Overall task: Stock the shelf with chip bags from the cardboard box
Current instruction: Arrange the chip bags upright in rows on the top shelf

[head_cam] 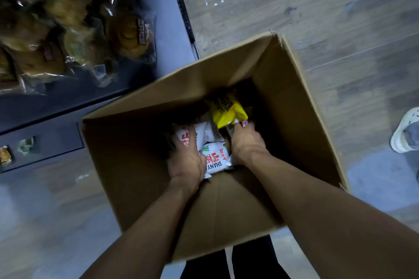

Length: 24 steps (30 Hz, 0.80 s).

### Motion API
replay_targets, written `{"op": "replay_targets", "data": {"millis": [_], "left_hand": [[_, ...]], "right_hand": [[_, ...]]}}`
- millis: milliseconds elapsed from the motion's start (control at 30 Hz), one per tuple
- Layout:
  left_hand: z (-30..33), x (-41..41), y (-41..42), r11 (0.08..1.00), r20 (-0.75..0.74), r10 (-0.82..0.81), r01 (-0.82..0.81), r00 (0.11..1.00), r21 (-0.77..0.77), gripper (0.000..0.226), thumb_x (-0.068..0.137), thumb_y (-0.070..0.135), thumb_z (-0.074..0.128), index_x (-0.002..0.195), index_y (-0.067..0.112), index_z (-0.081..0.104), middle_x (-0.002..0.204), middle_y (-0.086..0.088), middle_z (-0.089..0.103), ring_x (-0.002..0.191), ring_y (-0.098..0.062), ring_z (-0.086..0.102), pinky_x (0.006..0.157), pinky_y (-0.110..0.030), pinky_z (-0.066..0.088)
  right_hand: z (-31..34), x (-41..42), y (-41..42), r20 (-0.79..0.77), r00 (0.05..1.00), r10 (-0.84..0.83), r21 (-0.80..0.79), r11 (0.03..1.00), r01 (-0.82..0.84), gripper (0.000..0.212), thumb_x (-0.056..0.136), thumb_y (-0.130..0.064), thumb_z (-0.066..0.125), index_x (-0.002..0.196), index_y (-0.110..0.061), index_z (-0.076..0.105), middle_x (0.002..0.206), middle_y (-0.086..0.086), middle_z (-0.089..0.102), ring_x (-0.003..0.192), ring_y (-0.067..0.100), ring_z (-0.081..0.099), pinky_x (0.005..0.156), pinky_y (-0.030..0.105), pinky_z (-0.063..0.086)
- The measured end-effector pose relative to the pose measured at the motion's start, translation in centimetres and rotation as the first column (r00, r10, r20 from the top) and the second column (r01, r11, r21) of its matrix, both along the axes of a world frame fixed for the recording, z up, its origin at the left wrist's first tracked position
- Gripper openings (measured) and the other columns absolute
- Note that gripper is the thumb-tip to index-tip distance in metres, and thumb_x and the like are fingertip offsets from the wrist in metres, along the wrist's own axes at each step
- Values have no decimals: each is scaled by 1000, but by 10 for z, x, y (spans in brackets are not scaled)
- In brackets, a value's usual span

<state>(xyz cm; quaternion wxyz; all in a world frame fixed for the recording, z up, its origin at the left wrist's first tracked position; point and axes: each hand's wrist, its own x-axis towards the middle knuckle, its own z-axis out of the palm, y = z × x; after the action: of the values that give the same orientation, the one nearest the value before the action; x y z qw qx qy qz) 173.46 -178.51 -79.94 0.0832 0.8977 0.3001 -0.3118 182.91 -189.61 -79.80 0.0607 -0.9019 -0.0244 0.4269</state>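
Observation:
An open cardboard box [140, 165] stands on the floor below me, both my arms reaching deep into it. At its bottom lie white chip bags with red print [215, 158] and a yellow chip bag [225, 108]. My left hand [187, 158] is closed around a white bag [188, 137] at the left of the pile. My right hand [246, 140] grips the lower edge of the yellow bag, fingers curled around it. The dark shelf [156, 29] sits at the upper left, next to the box.
The shelf's top level holds several clear-wrapped bread packs [129, 34]. A lower shelf level [45, 142] shows a few small packets. Wood-look floor [317, 7] spreads to the right. Another person's white shoe [405, 131] stands at the right edge.

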Motion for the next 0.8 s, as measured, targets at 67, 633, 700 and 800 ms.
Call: {"op": "replay_targets", "data": {"millis": [67, 633, 700, 800], "left_hand": [[15, -1, 2, 995, 21, 79, -78, 997, -67, 76, 91, 37, 56, 151, 28, 10, 145, -20, 23, 104, -37, 60, 79, -39, 50], [231, -1, -3, 999, 316, 15, -4, 949, -34, 63, 85, 39, 58, 140, 21, 33, 115, -15, 50, 87, -42, 60, 69, -39, 46], [252, -7, -3, 1000, 336, 4, -3, 942, -6, 62, 85, 43, 57, 140, 24, 35, 113, -13, 53, 88, -38, 61, 69, -38, 47], [282, -16, -5, 1000, 373, 23, -29, 927, 9, 61, 84, 43, 57, 138, 25, 37, 110, -11, 55, 85, -35, 61, 64, -34, 43]], "right_hand": [[21, 4, -1, -28, 998, 49, -18, 999, -50, 62, 99, -16, 53, 151, -27, 22, 145, 15, 28, 122, 35, 47, 92, 41, 46], [231, -20, -19, 184, 978, 98, 133, 983, -124, 77, 93, -13, 53, 155, -24, 6, 139, 20, 28, 112, 39, 49, 88, 42, 41], [254, -25, -20, 219, 971, 96, 141, 982, -129, 75, 94, -20, 54, 154, -21, 8, 140, 20, 29, 111, 39, 51, 87, 41, 42], [284, -34, -19, 297, 948, 111, 141, 977, -159, 71, 94, -24, 53, 153, -19, 12, 137, 20, 33, 108, 38, 55, 85, 40, 44]]}}
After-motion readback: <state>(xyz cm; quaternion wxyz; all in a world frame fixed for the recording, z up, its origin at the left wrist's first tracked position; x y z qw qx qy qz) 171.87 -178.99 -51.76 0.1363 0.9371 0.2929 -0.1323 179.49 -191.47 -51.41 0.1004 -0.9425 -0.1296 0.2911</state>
